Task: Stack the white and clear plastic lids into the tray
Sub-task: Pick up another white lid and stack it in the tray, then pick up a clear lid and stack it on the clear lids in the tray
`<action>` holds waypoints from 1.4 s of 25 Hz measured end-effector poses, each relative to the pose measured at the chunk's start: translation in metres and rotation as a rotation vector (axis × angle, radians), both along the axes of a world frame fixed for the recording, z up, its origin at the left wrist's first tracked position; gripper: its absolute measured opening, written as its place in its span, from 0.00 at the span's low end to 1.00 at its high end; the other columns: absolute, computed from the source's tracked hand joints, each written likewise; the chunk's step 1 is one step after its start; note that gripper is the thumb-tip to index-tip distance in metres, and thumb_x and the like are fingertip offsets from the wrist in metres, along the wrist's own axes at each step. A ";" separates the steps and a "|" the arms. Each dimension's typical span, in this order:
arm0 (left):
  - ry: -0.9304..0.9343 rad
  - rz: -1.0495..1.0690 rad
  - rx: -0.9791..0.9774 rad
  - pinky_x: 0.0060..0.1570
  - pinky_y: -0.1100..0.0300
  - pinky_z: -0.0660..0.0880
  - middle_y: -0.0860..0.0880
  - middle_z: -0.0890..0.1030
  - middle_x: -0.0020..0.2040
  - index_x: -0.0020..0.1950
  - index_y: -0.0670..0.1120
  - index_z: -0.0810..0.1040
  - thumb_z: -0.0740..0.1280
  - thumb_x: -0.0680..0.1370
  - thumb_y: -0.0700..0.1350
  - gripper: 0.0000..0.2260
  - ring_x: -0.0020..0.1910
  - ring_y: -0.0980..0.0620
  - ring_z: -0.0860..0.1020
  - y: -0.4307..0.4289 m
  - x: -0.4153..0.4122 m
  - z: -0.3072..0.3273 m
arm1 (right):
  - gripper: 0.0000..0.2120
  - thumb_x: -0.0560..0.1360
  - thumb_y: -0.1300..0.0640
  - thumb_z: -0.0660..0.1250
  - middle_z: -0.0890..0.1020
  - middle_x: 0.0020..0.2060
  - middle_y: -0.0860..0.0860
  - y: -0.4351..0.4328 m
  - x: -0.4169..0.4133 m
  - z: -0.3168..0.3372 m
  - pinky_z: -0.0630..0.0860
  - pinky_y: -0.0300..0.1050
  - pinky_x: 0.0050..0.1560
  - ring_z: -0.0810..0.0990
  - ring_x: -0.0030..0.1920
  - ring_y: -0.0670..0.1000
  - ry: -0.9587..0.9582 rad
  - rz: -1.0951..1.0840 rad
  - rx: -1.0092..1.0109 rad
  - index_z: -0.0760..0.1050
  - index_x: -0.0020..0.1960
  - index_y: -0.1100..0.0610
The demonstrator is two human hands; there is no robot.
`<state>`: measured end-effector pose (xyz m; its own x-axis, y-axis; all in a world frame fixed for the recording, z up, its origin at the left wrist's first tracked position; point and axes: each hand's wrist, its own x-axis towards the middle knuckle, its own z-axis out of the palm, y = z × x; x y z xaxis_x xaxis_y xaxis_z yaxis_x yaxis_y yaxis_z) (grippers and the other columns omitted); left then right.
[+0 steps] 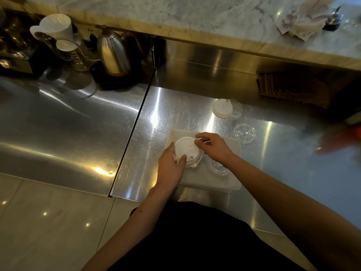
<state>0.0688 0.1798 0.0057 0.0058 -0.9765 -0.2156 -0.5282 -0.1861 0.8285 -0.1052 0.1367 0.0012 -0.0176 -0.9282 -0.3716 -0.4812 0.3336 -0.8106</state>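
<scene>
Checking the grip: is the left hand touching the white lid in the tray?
Touching. The head view shows the left hand with thumb and fingers wrapped against the white lid's rim.

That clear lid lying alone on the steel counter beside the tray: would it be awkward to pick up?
Probably light: the clear lid looks like thin plastic. It may skate, since the counter is polished. Lying flat, it seems unlikely to roll.
</scene>
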 end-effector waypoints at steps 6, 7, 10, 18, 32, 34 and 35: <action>0.013 0.027 0.020 0.63 0.49 0.74 0.43 0.72 0.69 0.73 0.43 0.65 0.67 0.77 0.45 0.26 0.67 0.45 0.72 -0.003 0.000 0.001 | 0.15 0.76 0.51 0.68 0.82 0.52 0.54 0.000 -0.004 0.003 0.79 0.48 0.52 0.81 0.51 0.51 -0.006 -0.006 -0.020 0.77 0.62 0.54; 0.011 0.033 0.016 0.63 0.49 0.74 0.43 0.72 0.70 0.73 0.43 0.65 0.67 0.77 0.46 0.26 0.67 0.45 0.72 -0.004 0.000 0.001 | 0.15 0.76 0.51 0.68 0.82 0.52 0.54 0.000 -0.005 0.003 0.78 0.45 0.51 0.81 0.51 0.51 -0.001 -0.006 -0.029 0.77 0.62 0.54; 0.021 0.047 -0.013 0.63 0.48 0.74 0.44 0.72 0.70 0.72 0.44 0.67 0.66 0.77 0.46 0.23 0.67 0.46 0.72 -0.006 0.001 0.001 | 0.14 0.76 0.52 0.68 0.82 0.51 0.53 0.000 -0.007 0.005 0.74 0.35 0.46 0.81 0.48 0.47 0.005 -0.015 -0.055 0.78 0.61 0.54; -0.019 0.003 -0.085 0.61 0.52 0.73 0.47 0.76 0.64 0.66 0.47 0.72 0.64 0.78 0.47 0.17 0.62 0.50 0.74 -0.027 -0.001 0.008 | 0.14 0.76 0.53 0.68 0.84 0.48 0.53 -0.003 -0.015 0.014 0.74 0.38 0.49 0.81 0.46 0.47 0.007 -0.062 -0.111 0.78 0.61 0.54; -0.035 -0.215 -0.039 0.59 0.57 0.72 0.47 0.73 0.69 0.69 0.47 0.69 0.63 0.79 0.51 0.19 0.64 0.48 0.75 -0.117 -0.057 0.024 | 0.17 0.77 0.53 0.66 0.80 0.49 0.47 -0.032 -0.066 0.017 0.76 0.35 0.40 0.81 0.47 0.46 -0.005 -0.336 -0.163 0.73 0.65 0.51; -0.061 -0.253 0.009 0.57 0.58 0.71 0.47 0.72 0.70 0.70 0.48 0.68 0.63 0.79 0.52 0.21 0.64 0.48 0.75 -0.134 -0.069 0.018 | 0.18 0.77 0.53 0.66 0.80 0.53 0.50 -0.042 -0.074 0.015 0.74 0.33 0.41 0.80 0.49 0.47 0.018 -0.368 -0.145 0.72 0.67 0.52; -0.070 -0.270 0.023 0.56 0.59 0.71 0.46 0.72 0.70 0.71 0.48 0.67 0.63 0.79 0.52 0.21 0.64 0.47 0.75 -0.140 -0.073 0.015 | 0.19 0.77 0.54 0.67 0.80 0.55 0.51 -0.047 -0.077 0.014 0.75 0.35 0.43 0.80 0.50 0.48 0.024 -0.378 -0.138 0.71 0.67 0.52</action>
<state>-0.0044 0.0394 0.0203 -0.2381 -0.9396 -0.2457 -0.6169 -0.0491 0.7855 -0.1821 0.0900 0.0149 -0.3745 -0.8958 -0.2392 -0.3650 0.3796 -0.8501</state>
